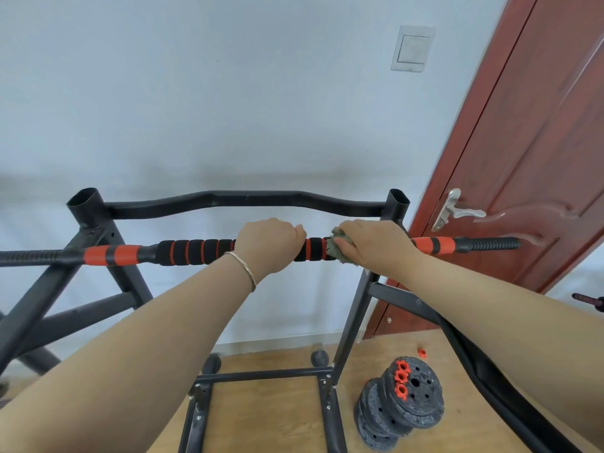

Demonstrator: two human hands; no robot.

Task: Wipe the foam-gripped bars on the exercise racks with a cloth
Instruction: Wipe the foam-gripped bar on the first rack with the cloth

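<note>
A long bar with black and orange foam grips lies horizontally across the black exercise rack. My left hand is wrapped around the foam near the bar's middle. Just to its right, my right hand presses a grey-green cloth around the foam grip. The part of the bar under both hands is hidden. Its threaded ends stick out past the rack on both sides.
A red-brown door with a metal handle stands at the right. A stack of black weight plates with orange nuts sits on the wooden floor, and one loose orange nut lies nearby. A white wall lies behind the rack.
</note>
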